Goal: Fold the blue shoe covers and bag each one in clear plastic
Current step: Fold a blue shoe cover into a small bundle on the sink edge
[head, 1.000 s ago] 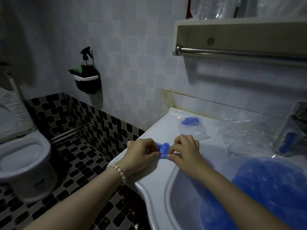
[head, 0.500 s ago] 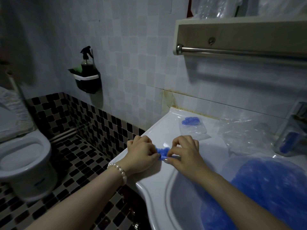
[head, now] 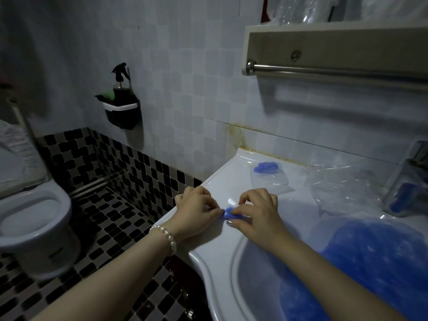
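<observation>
1. Bare white ledge of the sink [head: 209,245] open on the near left corner, beside the left hand [head: 196,213] and right hand [head: 257,210], both pressed around a small blue shoe cover [head: 228,213].
2. Behind the hands, passage narrowed by a bagged shoe cover [head: 266,169] lying flat near the wall.
3. Farther right, blocked by a heap of clear plastic bags [head: 342,184] and a faucet [head: 410,179].
4. Basin largely filled by a pile of blue shoe covers [head: 370,262].
5. Overhead, limited by a towel bar [head: 335,72] under a shelf [head: 335,42].
</observation>
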### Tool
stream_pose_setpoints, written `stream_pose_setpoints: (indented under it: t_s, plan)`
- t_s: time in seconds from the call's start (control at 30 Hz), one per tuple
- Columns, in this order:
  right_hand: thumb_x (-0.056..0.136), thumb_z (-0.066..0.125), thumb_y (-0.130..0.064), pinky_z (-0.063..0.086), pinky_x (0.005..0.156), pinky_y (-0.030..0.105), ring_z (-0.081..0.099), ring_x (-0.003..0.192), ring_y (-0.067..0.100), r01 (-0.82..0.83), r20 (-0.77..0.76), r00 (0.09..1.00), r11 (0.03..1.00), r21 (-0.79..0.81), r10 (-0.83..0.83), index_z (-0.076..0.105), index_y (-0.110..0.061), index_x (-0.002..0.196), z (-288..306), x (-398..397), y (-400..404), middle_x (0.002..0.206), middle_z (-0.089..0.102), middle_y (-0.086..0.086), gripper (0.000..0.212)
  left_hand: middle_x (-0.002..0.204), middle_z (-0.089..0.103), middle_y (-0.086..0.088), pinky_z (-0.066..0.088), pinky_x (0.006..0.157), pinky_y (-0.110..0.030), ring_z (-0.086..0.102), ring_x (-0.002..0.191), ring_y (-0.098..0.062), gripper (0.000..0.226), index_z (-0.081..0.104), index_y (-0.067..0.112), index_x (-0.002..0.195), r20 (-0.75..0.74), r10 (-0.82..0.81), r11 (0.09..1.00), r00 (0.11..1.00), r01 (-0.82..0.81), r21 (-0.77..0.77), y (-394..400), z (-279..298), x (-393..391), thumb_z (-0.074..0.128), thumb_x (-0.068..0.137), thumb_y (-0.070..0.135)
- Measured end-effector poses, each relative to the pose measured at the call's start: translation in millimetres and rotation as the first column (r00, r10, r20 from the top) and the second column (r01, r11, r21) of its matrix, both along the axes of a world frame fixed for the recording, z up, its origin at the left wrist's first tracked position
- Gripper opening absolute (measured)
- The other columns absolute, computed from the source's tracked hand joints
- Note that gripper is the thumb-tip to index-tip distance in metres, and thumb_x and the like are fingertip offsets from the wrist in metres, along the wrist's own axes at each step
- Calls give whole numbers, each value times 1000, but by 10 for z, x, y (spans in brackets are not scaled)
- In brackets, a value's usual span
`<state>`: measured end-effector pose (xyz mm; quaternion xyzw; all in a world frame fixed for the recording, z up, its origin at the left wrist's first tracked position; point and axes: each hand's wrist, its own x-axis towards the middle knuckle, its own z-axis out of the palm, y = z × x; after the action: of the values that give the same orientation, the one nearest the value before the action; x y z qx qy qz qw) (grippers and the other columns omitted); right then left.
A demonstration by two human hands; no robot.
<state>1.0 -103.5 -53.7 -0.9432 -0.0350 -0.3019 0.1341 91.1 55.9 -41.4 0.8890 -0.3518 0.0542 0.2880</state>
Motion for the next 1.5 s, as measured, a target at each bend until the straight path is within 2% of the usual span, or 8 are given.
stream_pose_setpoints:
  t_s: [0.23,0.6,0.67,0.77,0.97,1.2,1.3,1.5]
  plan:
    - [92,55,-34,23,89,30,36,110,16,40,-208,976,996,-83,-57,69,-20,100,114,116,40,109,48,-4,22,98,59,13,23,83,-31,46,101,-10,12,71,32,91,34,-74,991,997,77,-109,31,-9,17,69,82,39]
    - [80,51,-58,20,80,26,37,102,14,15,-332,943,1000,-14,-19,56,-25,89,139,-35,50,95,41,-11,35,87,61,9,20,77,-32,55,90,-19,24,67,25,87,314,-239,962,919,178,209,-30,-9,-50,50,83,40]
    - [88,59,-43,27,84,26,39,100,12,-27,-379,925,999,44,42,58,-23,90,241,-54,14,94,42,-10,20,100,61,3,29,82,-31,50,99,-16,18,66,20,100,65,-254,923,965,222,313,-34,166,-79,54,92,32]
    - [91,60,-25,40,72,16,48,75,0,-106,-343,896,887,450,281,57,-21,82,520,-171,-53,82,53,-5,10,78,57,-5,40,75,-30,48,75,-14,14,61,7,83,-569,-364,927,738,344,-147,32,439,-127,55,94,12]
    - [96,48,-21,43,65,19,51,62,3,-120,-149,929,656,745,339,60,-11,81,782,-331,-18,67,59,-2,22,69,57,-4,40,68,-21,51,65,-12,15,60,6,72,-743,-560,823,368,139,-551,14,688,-302,56,86,11]
    - [97,49,-27,33,59,24,38,57,11,77,-281,922,584,808,267,55,-14,70,758,-371,-112,58,47,-1,31,65,63,9,43,63,-14,54,56,1,16,71,13,85,-98,-269,909,958,219,-353,-153,605,-429,80,73,19]
    - [94,54,-29,35,58,24,41,55,11,148,-297,927,504,851,230,53,-13,68,717,-363,-127,55,47,-1,31,60,62,13,31,73,-27,52,57,0,10,74,25,78,358,-214,958,909,266,-103,-190,558,-416,70,80,34]
    - [83,69,-29,46,57,16,60,61,7,108,-173,980,475,873,95,68,-4,81,677,-374,-82,70,67,2,25,63,70,0,48,67,-33,63,61,-17,18,75,16,72,-18,-186,959,982,177,-220,-317,603,-465,67,84,27]
